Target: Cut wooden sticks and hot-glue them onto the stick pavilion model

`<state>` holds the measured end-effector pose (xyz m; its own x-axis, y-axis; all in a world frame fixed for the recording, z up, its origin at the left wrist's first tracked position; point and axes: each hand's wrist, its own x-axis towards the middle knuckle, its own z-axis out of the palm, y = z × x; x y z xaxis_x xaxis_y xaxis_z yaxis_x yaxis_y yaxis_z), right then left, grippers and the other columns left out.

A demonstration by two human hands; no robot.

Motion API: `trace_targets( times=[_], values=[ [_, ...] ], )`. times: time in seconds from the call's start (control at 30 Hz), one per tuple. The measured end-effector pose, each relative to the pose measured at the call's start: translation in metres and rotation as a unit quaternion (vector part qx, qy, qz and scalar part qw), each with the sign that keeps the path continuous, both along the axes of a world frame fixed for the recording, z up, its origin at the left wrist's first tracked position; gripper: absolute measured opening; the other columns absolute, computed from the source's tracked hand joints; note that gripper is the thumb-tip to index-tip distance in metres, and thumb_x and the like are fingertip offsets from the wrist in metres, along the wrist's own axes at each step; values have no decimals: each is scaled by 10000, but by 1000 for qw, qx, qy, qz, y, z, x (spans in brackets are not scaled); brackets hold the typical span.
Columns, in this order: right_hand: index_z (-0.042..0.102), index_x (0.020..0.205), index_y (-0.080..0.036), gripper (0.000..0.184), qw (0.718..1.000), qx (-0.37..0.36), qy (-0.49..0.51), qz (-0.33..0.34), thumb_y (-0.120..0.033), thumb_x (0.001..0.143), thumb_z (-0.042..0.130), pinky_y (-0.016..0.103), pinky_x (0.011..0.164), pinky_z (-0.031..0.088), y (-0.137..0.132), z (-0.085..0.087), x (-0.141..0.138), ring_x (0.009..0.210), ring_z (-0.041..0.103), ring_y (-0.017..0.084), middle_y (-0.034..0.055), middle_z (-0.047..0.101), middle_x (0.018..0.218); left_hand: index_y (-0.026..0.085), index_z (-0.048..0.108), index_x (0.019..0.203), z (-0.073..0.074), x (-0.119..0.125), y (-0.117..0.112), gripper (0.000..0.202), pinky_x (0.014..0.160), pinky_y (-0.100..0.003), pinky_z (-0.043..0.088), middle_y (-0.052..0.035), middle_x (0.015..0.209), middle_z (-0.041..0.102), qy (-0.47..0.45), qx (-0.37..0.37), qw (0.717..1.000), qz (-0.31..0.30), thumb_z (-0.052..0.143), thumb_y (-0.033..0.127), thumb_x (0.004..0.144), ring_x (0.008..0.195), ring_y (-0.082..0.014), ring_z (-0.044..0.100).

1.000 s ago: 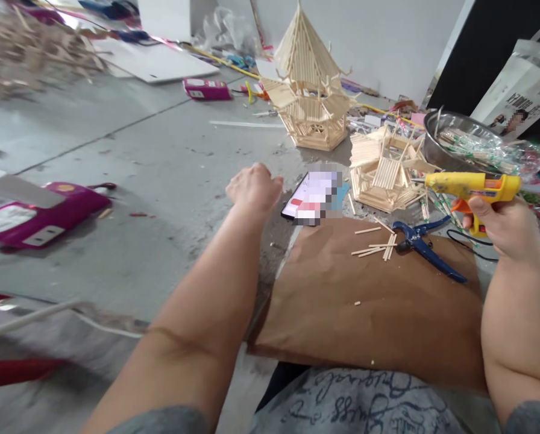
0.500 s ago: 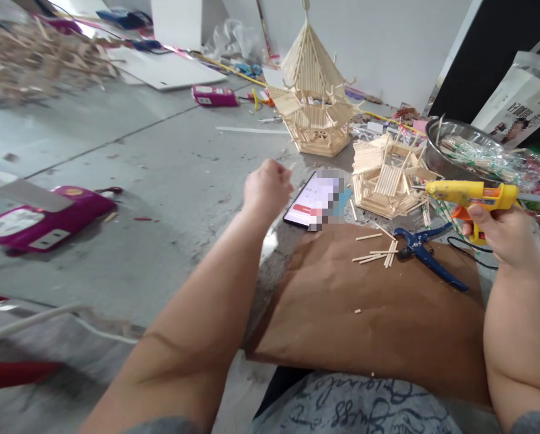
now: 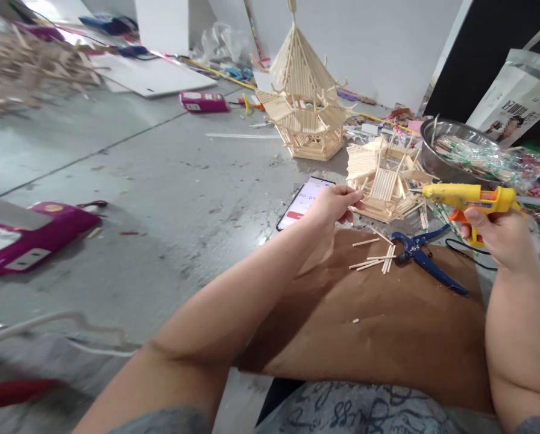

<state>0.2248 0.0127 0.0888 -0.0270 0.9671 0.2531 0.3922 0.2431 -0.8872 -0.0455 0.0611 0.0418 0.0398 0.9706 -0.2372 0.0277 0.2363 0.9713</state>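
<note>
Small stick house [image 3: 385,181] sits on floor, just past brown paper [image 3: 387,319], near phone [image 3: 302,202]. Left hand [image 3: 335,205] at its near edge, fingertips close together; cannot tell if pinching anything. Right hand [image 3: 500,235] wrapped tight round glue gun [image 3: 471,196]. House looks light, stiff, easy to snap: hold thick base, gently.

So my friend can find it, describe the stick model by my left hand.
Beyond the far edge of the brown paper sheet, between the phone and the right hand's yellow glue gun, sits the stick model, the left hand at its near corner. Unlike the tall pagoda behind it, it is low, with no pointed roof and sticks jutting out.
</note>
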Motion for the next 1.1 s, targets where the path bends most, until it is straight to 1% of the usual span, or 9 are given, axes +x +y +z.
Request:
trace_targets(
  times=[0.13, 0.33, 0.43, 0.5, 0.57, 0.67, 0.8, 0.97, 1.1],
  values=[
    [588, 731, -172, 226, 1000, 3, 4, 1, -385, 682, 646, 223, 418, 403, -1, 0, 0, 440, 501, 81, -6, 625, 637, 134, 541, 644, -5, 6, 5, 185, 308, -195, 181, 11, 567, 581, -42, -13, 999, 0, 569, 277, 759, 273, -10, 334],
    [591, 731, -171, 227, 1000, -1, -11, 3, -389, 688, 638, 224, 421, 409, -2, 2, -2, 447, 505, 82, -2, 622, 633, 126, 562, 654, -5, 13, 4, 179, 319, -200, 189, -7, 603, 595, -40, -5, 999, 8, 571, 281, 743, 285, -11, 334],
    [592, 717, -171, 232, 1000, 18, -15, -3, -396, 684, 639, 225, 412, 413, -3, 3, -2, 432, 503, 80, -7, 620, 629, 135, 562, 651, -2, 4, 1, 179, 335, -199, 210, 7, 570, 577, 15, 14, 1000, 0, 553, 288, 743, 298, -21, 346],
    [601, 715, -170, 219, 999, 32, -24, -4, -387, 697, 629, 230, 425, 423, -3, 4, -2, 437, 506, 82, -8, 616, 624, 139, 545, 592, 3, -8, -1, 199, 352, -194, 222, 30, 498, 525, 112, 37, 992, -43, 566, 289, 722, 311, -22, 330],
    [611, 705, -166, 205, 999, 41, -33, 3, -371, 714, 617, 234, 438, 426, -4, 5, -2, 447, 505, 83, -6, 608, 612, 143, 547, 562, 10, -21, -5, 187, 383, -186, 247, 45, 458, 484, 226, 69, 964, -120, 597, 280, 679, 347, -28, 341],
    [619, 690, -164, 193, 998, 48, -37, 12, -353, 726, 611, 234, 436, 418, -4, 6, -2, 449, 498, 81, -7, 592, 595, 160, 587, 597, 19, -31, -10, 160, 436, -188, 286, 48, 460, 487, 317, 77, 905, -274, 587, 308, 658, 415, -55, 396],
    [613, 688, -168, 182, 998, 55, -34, 14, -347, 718, 622, 225, 415, 406, -4, 7, -4, 440, 493, 73, -9, 603, 625, 179, 637, 686, 13, -18, -16, 127, 528, -199, 338, 12, 623, 613, 422, 134, 820, -362, 537, 247, 648, 565, -96, 502],
    [607, 690, -171, 171, 998, 52, -34, 9, -338, 719, 624, 232, 438, 423, -6, 7, -3, 446, 502, 78, -22, 584, 579, 179, 630, 692, 1, 1, -19, 181, 526, -252, 346, -57, 696, 636, 559, 144, 741, -344, 453, 209, 670, 606, -161, 541],
    [606, 706, -174, 163, 998, 52, -35, 8, -335, 720, 623, 234, 431, 423, -6, 8, -3, 446, 504, 80, -20, 591, 591, 180, 619, 773, 7, 5, -26, 202, 573, -270, 386, -85, 795, 646, 586, 166, 719, -334, 432, 215, 703, 696, -194, 575]
  ],
)
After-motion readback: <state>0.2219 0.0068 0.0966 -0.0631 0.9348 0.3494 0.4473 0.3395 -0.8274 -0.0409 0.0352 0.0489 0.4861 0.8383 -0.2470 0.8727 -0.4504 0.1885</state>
